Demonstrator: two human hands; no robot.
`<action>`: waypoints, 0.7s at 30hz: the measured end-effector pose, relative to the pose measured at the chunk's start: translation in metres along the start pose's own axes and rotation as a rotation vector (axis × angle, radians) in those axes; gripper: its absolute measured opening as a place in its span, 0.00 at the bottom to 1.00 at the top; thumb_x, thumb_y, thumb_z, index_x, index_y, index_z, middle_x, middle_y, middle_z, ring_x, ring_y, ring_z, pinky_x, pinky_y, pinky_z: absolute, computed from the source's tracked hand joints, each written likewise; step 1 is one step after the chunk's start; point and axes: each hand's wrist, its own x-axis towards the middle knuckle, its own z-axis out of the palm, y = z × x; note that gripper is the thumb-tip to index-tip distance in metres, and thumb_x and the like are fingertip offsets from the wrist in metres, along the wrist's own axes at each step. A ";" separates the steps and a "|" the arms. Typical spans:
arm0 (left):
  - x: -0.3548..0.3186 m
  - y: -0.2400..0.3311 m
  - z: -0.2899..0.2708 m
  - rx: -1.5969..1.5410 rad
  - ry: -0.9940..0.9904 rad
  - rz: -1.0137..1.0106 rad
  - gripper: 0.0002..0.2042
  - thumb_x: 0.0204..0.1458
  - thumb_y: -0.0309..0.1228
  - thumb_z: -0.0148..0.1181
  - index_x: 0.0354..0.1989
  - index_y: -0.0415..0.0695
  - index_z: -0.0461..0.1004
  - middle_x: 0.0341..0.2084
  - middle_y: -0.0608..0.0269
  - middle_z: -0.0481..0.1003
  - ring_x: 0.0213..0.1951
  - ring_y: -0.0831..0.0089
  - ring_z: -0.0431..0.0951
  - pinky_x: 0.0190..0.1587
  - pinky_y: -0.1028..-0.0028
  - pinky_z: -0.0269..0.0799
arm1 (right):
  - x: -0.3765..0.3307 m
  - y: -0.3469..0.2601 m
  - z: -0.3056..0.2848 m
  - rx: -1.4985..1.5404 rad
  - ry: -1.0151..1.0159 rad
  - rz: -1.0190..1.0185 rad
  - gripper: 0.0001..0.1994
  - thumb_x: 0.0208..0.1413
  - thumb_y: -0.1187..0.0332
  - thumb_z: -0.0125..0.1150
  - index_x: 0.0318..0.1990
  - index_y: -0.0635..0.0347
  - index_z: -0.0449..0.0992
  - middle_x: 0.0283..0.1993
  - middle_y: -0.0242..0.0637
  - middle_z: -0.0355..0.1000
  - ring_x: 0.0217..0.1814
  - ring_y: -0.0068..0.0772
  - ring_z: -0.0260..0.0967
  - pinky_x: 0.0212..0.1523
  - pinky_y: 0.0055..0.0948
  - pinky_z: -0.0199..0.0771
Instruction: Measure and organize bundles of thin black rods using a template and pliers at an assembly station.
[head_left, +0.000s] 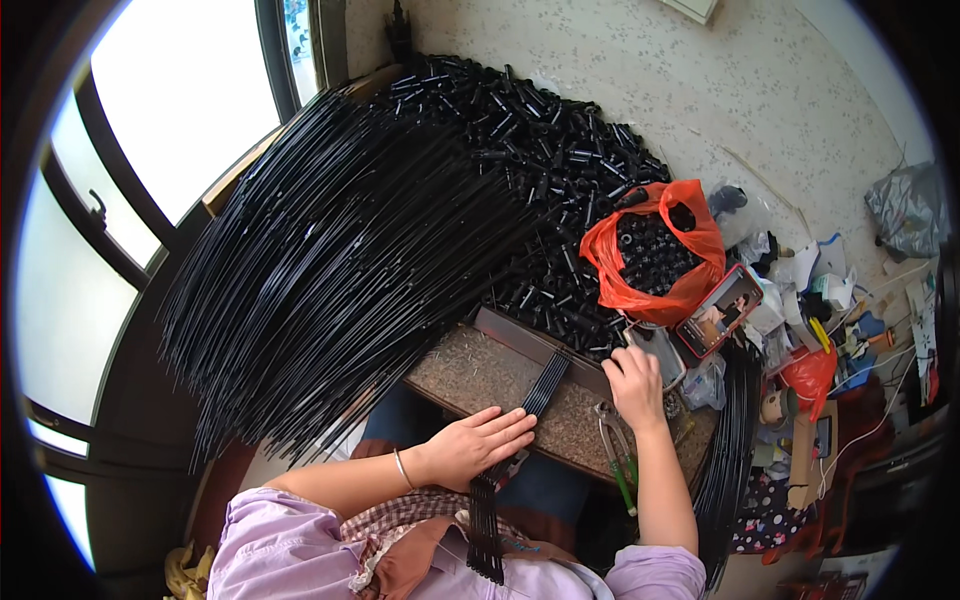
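My left hand (478, 445) lies flat, fingers stretched out, across a row of thin black rods (546, 386). The rods run side by side from a dark metal bar (530, 340) on the tabletop, under the hand and down over my lap. My right hand (634, 385) is at the right end of the bar, fingers bent down and close together. Whatever its fingertips hold, if anything, is hidden. Pliers with green handles (616, 455) lie beside my right forearm. The speckled brown tabletop (470, 375) shows between the hands and the rod pile.
A large heap of long black rods (330, 240) fills the left, by the windows. Short black tubes (540, 120) are piled behind it. A red plastic bag (605, 285) holds small black parts. A phone (718, 312) leans beside it. More black rods (730, 430) hang at right, near clutter.
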 end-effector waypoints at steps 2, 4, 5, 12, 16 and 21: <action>-0.004 -0.003 -0.004 0.027 -0.027 0.010 0.34 0.32 0.39 0.50 0.50 0.38 0.47 0.52 0.56 0.45 0.55 0.68 0.44 0.53 0.70 0.41 | 0.000 -0.008 -0.001 0.035 -0.039 0.057 0.06 0.34 0.72 0.50 0.25 0.58 0.68 0.24 0.31 0.60 0.32 0.31 0.58 0.30 0.27 0.57; -0.005 -0.004 -0.006 0.054 -0.053 0.022 0.34 0.33 0.40 0.49 0.50 0.38 0.47 0.52 0.56 0.45 0.55 0.68 0.44 0.53 0.70 0.41 | 0.004 -0.015 -0.001 0.068 -0.078 0.115 0.06 0.35 0.74 0.48 0.26 0.59 0.68 0.25 0.32 0.60 0.31 0.31 0.58 0.29 0.27 0.59; -0.005 -0.004 -0.006 0.049 -0.035 0.019 0.34 0.32 0.41 0.49 0.50 0.38 0.47 0.52 0.56 0.45 0.55 0.68 0.44 0.53 0.70 0.40 | 0.009 -0.017 0.002 0.168 -0.077 0.172 0.06 0.35 0.75 0.49 0.25 0.59 0.68 0.24 0.33 0.61 0.30 0.33 0.60 0.28 0.27 0.60; -0.005 0.008 -0.013 -0.214 -0.017 0.040 0.36 0.30 0.41 0.51 0.50 0.38 0.47 0.52 0.54 0.45 0.54 0.65 0.44 0.53 0.67 0.41 | 0.028 -0.037 0.000 0.478 -0.198 0.578 0.09 0.35 0.73 0.53 0.30 0.61 0.67 0.28 0.38 0.64 0.33 0.37 0.61 0.32 0.29 0.62; -0.019 0.017 0.001 -0.269 0.114 -0.021 0.38 0.31 0.52 0.50 0.49 0.37 0.50 0.51 0.53 0.47 0.54 0.63 0.45 0.52 0.65 0.42 | 0.018 -0.063 -0.042 1.170 -0.411 0.486 0.42 0.24 0.70 0.64 0.52 0.61 0.47 0.53 0.40 0.46 0.55 0.33 0.45 0.50 0.30 0.48; -0.023 0.032 0.004 -0.169 0.171 0.061 0.35 0.31 0.56 0.48 0.45 0.41 0.58 0.50 0.50 0.49 0.53 0.57 0.47 0.51 0.62 0.43 | -0.020 -0.165 -0.101 1.835 -0.099 0.312 0.23 0.45 0.61 0.47 0.45 0.70 0.54 0.39 0.49 0.61 0.44 0.39 0.58 0.48 0.33 0.53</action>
